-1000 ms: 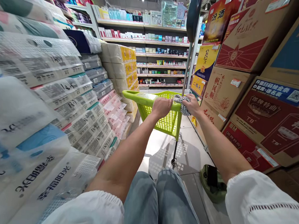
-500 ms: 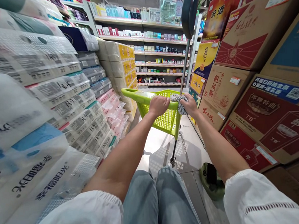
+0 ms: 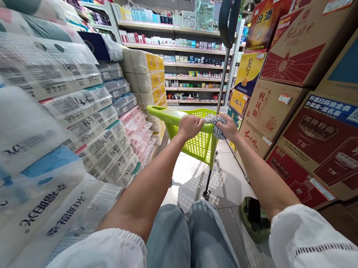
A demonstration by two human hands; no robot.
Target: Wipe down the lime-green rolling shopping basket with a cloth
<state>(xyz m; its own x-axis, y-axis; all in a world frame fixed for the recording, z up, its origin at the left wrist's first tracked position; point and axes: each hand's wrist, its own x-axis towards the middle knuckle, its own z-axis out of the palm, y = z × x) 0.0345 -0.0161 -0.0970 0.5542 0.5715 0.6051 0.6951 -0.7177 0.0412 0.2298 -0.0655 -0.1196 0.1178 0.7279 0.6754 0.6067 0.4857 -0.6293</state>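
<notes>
A lime-green shopping basket cart (image 3: 198, 148) stands in front of my knees, its mesh wall toward me and a dark pole (image 3: 223, 79) rising at its right side. My left hand (image 3: 190, 126) is closed around the near rim of the basket. Just to its right, my right hand (image 3: 229, 127) is closed on a grey-and-white patterned cloth (image 3: 219, 132), which lies bunched against the rim by the corner near the pole. Part of the cloth is covered by my fingers.
Packs of tissue paper (image 3: 75, 113) are piled along the left. Liquor cartons (image 3: 321, 141) are stacked on the right. Shelves of small goods (image 3: 188, 48) stand across the back. A green bag with a black phone-like item (image 3: 254, 218) sits on the tiled floor by my right forearm.
The view has turned slightly left, so the surroundings sit a little farther right. My left hand keeps its place on the rim, and the right hand and cloth have barely moved.
</notes>
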